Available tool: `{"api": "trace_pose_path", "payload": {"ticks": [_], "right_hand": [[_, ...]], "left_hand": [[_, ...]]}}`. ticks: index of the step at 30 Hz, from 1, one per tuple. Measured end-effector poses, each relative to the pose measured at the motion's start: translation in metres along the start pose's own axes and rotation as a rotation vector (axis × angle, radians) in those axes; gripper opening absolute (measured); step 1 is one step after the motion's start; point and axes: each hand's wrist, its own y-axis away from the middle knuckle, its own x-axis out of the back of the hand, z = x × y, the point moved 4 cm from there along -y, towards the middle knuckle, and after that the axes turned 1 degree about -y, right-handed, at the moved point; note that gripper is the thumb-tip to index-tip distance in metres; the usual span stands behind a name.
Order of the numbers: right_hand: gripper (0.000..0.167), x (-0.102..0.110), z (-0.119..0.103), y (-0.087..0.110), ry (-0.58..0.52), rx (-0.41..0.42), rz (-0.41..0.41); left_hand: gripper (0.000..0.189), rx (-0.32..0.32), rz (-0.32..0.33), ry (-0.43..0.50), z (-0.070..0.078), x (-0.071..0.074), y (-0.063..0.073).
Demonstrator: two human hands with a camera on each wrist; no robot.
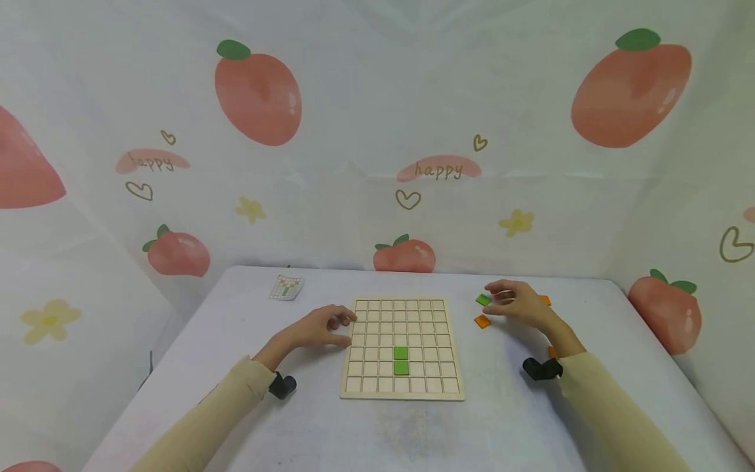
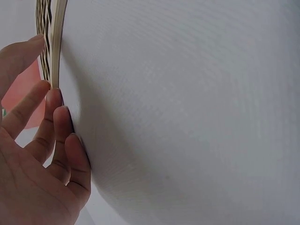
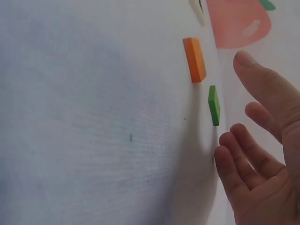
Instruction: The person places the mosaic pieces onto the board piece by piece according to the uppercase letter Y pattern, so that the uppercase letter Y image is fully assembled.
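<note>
A square wooden grid board (image 1: 366, 396) lies on the white table, with two green square tiles (image 1: 401, 360) in neighbouring cells of one column. At the board's left edge rests my left hand (image 1: 321, 326), its fingers loosely bent and the fingertips touching or nearly touching the rim. To the right of the board, my right hand (image 1: 519, 305) hovers with thumb and fingers apart, holding nothing. Just past its fingertips lies a loose green tile (image 3: 214, 105). An orange tile (image 1: 482, 321) is a little nearer me.
More orange tiles lie partly hidden around the right hand and forearm, one behind the hand (image 1: 545, 300) and another by the wrist (image 1: 552, 352). A small printed grid card (image 1: 286, 287) sits at the table's back left. A patterned curtain (image 1: 354, 131) hangs behind.
</note>
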Motion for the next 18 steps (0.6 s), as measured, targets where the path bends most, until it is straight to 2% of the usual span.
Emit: {"api": "trace_pose_path", "payload": {"ticks": [8,18], "right_hand": [[0.056,-0.003,0.002,-0.012,0.061,0.028,0.006],[0.046,-0.007,0.018,-0.027,0.212,-0.053,0.041]], "left_hand": [[0.047,0.000,0.002,0.004,0.001,0.001,0.001],[0.047,-0.041,-0.008,0.021,0.001,0.001,0.002]]}}
